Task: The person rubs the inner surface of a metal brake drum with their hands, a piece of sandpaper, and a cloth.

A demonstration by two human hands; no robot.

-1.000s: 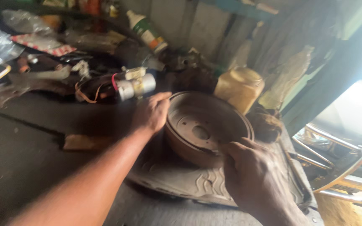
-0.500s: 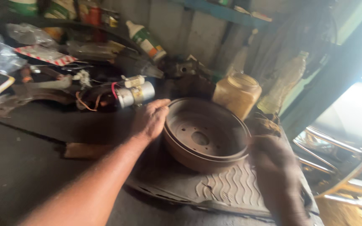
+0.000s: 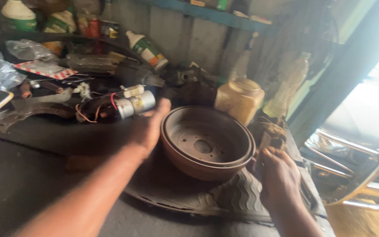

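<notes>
Beside rusty brake drum, left hand open; right hand, grip unclear.

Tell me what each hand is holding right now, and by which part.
The left hand rests open against the outer rim of the rusty brake drum, not gripping. The right hand pinches a small piece, too blurred to identify.

Rusty brake drum, open side up, on a ribbed rubber mat; left hand flat against its rim at 9 o'clock, right hand on the mat at 3 o'clock; yellowish jar at 1 o'clock
</notes>
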